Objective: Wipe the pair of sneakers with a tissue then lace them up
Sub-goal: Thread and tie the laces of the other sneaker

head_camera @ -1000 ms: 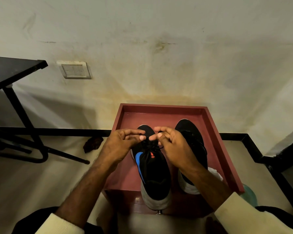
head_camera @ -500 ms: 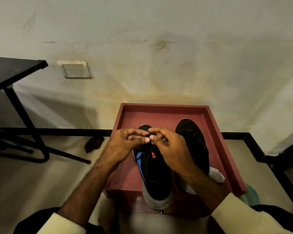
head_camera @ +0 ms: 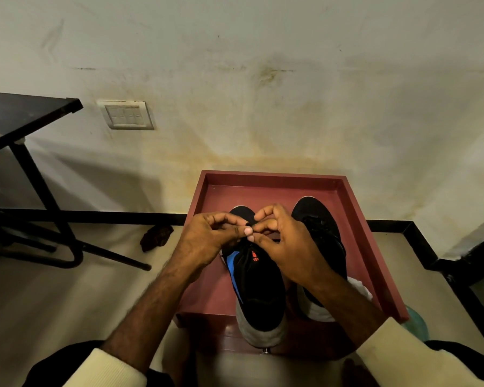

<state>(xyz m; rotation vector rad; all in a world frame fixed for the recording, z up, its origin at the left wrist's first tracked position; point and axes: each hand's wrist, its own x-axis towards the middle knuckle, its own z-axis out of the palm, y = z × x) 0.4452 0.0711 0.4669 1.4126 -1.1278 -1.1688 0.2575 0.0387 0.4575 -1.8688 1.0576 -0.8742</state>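
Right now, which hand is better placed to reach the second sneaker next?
Probably right. Both pinch the lace, but the right hand sits beside the second sneaker, forearm across it; the left hand is beyond the blue-marked sneaker.

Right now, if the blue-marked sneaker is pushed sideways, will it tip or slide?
Likely slides: the sneaker sits flat on a wide sole in the tray. Its heel seems to overhang the near edge, so a pull toward the person may drop it. The pinched lace may check any push.

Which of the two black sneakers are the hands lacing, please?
The blue-striped black sneaker; left hand and right hand pinch its lace, beside the plain black sneaker.
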